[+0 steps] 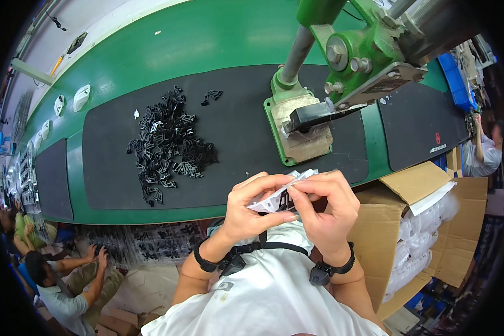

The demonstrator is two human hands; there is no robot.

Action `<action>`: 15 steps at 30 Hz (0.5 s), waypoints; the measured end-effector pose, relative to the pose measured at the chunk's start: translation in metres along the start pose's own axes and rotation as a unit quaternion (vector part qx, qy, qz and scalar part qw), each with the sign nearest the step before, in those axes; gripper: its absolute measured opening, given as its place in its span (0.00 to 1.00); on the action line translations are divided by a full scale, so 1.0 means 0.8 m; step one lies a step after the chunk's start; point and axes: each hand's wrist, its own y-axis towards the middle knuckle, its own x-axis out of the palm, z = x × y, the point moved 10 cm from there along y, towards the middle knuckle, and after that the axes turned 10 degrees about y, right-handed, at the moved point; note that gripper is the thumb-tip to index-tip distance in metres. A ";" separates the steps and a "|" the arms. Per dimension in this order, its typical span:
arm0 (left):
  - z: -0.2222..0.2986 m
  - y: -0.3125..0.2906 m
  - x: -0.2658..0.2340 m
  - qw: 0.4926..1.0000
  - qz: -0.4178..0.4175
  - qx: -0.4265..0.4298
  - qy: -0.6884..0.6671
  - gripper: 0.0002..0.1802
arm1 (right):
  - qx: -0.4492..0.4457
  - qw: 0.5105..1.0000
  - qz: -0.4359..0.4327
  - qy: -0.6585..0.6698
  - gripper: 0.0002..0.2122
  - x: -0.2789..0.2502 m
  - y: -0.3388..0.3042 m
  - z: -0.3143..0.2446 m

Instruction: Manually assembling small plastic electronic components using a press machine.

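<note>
Close in front of my chest, both hands hold a small white plastic bag (270,203) with something black at its opening. My left hand (249,207) grips the bag's left side between thumb and fingers. At the other side, the thumb and fingertips of my right hand (329,208) pinch the bag's edge. What exactly the black piece is, I cannot make out, as fingers partly hide it. Beyond my left hand, a heap of small black plastic parts (168,140) lies on a dark mat (235,129). A green hand press (299,126) stands just past my right hand.
An open cardboard box (383,235) full of clear plastic bags (417,241) stands at my right. The green table (218,33) carries white molded pieces (82,97) at the far left. A blue bin (456,81) sits far right. Other people (67,297) work at both sides.
</note>
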 end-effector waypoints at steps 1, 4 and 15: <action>0.000 0.000 -0.001 1.000 0.000 -0.001 0.000 0.33 | 0.002 1.000 0.000 0.000 0.09 0.000 -0.001 0.006; 0.003 -0.001 0.001 1.000 -0.013 -0.003 0.004 0.33 | -0.021 1.000 -0.008 0.001 0.09 -0.002 -0.003 0.011; 0.024 0.028 -0.001 0.995 -0.027 0.052 0.081 0.24 | 0.329 0.860 -0.116 0.372 0.12 0.006 -0.016 0.090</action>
